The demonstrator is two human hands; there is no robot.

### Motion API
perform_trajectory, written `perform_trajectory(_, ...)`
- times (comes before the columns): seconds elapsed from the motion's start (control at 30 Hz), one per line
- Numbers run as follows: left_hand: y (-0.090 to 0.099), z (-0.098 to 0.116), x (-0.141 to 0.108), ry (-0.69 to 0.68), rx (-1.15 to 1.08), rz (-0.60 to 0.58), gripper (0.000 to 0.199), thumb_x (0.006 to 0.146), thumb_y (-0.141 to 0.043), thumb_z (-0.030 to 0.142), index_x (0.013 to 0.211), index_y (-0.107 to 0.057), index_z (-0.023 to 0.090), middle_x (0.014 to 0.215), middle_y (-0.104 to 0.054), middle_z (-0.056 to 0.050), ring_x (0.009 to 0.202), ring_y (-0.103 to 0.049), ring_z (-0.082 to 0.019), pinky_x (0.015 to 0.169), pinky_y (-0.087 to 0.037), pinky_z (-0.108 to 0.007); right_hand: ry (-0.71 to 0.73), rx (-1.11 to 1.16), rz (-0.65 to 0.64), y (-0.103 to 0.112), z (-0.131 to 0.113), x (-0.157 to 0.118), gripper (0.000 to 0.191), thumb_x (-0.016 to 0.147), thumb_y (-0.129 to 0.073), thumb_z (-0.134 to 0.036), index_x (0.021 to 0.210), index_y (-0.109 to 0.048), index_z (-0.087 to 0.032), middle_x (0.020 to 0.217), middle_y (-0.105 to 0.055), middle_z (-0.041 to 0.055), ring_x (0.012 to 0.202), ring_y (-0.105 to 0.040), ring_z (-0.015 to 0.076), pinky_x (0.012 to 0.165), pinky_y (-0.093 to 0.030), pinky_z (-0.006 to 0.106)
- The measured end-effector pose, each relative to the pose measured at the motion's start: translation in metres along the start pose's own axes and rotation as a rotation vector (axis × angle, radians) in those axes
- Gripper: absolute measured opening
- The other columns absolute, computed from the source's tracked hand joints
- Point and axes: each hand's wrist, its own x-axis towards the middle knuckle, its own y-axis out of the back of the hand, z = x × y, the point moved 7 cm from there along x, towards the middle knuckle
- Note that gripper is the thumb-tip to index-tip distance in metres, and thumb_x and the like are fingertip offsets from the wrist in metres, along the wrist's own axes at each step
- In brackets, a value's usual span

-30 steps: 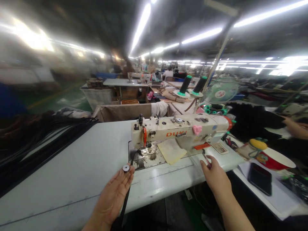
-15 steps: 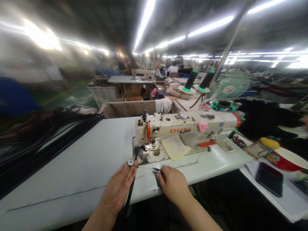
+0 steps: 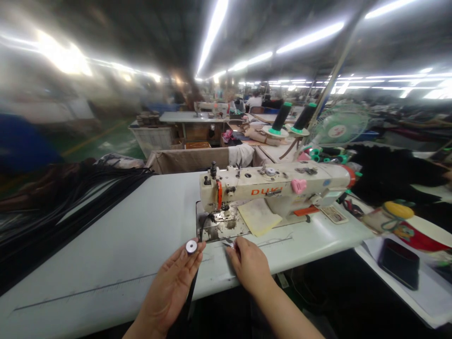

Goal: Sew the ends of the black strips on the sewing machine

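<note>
Between the fingertips of my left hand (image 3: 176, 278) is a small round metal bobbin (image 3: 191, 246), its flat face turned up. A narrow black strip (image 3: 192, 287) runs from the needle area of the sewing machine (image 3: 275, 186) down beside my left fingers and over the table's front edge. My right hand (image 3: 250, 264) is closed around small thread snips (image 3: 229, 243), their blades pointing left, just in front of the machine's metal plate. A yellow cloth (image 3: 259, 217) lies on the machine bed.
Black strips (image 3: 88, 214) are heaped along the left of the white table (image 3: 155, 212). Two black thread cones (image 3: 281, 117) stand behind the machine. At the right are a phone (image 3: 399, 263), a yellow-lidded jar (image 3: 391, 216) and a green fan (image 3: 339, 127).
The bobbin has tilted so that more of its flat face shows, and it sits slightly lower. My right hand and the snips have moved slightly up and left.
</note>
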Motion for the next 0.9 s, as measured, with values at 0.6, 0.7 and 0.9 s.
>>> perform_trajectory(0.6, 0.024, -0.001, 0.000, 0.040, 0.050, 0.034, 0.034, 0.077, -0.086, 0.019, 0.109, -0.078, 0.014, 0.128, -0.072, -0.015, 0.126, -0.066, -0.031, 0.102, -0.059, -0.035, -0.545, 0.158, 0.503, 0.019, 0.232, -0.115, 0.080, 0.098, -0.029, -0.069, 0.137, -0.061, -0.006, 0.138, -0.061, 0.0269, 0.136, -0.054, 0.0394, 0.113, -0.044, 0.058)
perform_trajectory(0.7, 0.018, -0.011, 0.000, 0.087, 0.088, -0.042, 0.041, 0.072, -0.091, 0.028, 0.109, -0.078, 0.017, 0.129, -0.072, -0.014, 0.131, -0.062, -0.032, 0.102, -0.058, -0.035, -0.628, 0.179, 0.566, 0.040, 0.250, -0.125, 0.093, 0.091, -0.025, -0.081, 0.116, -0.070, -0.003, 0.115, -0.067, 0.0306, 0.120, -0.062, 0.0434, 0.103, -0.050, 0.061)
perform_trajectory(0.9, -0.017, -0.040, -0.007, 0.163, 0.365, -0.254, 0.048, 0.068, -0.094, 0.040, 0.107, -0.080, 0.015, 0.123, -0.073, -0.016, 0.130, -0.060, -0.032, 0.110, -0.049, -0.037, -0.127, 0.467, 0.430, 0.054, 0.123, -0.085, 0.035, 0.104, -0.046, -0.044, 0.120, -0.070, -0.024, 0.102, -0.071, 0.0103, 0.087, -0.071, 0.0222, 0.083, -0.061, 0.035)
